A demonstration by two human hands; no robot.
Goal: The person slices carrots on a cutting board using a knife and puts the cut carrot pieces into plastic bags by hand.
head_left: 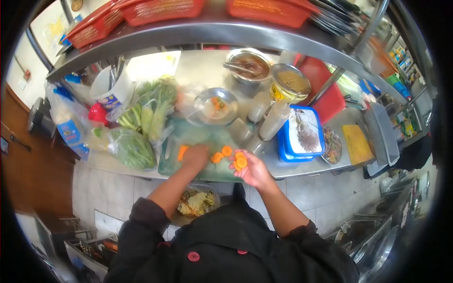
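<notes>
My left hand (196,157) is low over the green cutting board (177,134), its fingers curled down round a carrot piece (182,152) that shows at its left edge. The fingertips are hidden beneath the hand. Palm up at the board's right edge, my right hand (257,170) holds several round carrot slices (240,160) in bent fingers. Between the hands, loose carrot slices (217,157) lie on the board. Just behind the board, a metal bowl (231,101) contains orange and pale cut pieces.
Bagged green vegetables (134,148) crowd the left side. Squeeze bottles (274,121) and a blue-rimmed tub (302,134) stand to the right. A bowl of brown sauce (247,66) sits behind. Overhead runs a metal shelf (212,35); below the counter is a container of scraps (197,203).
</notes>
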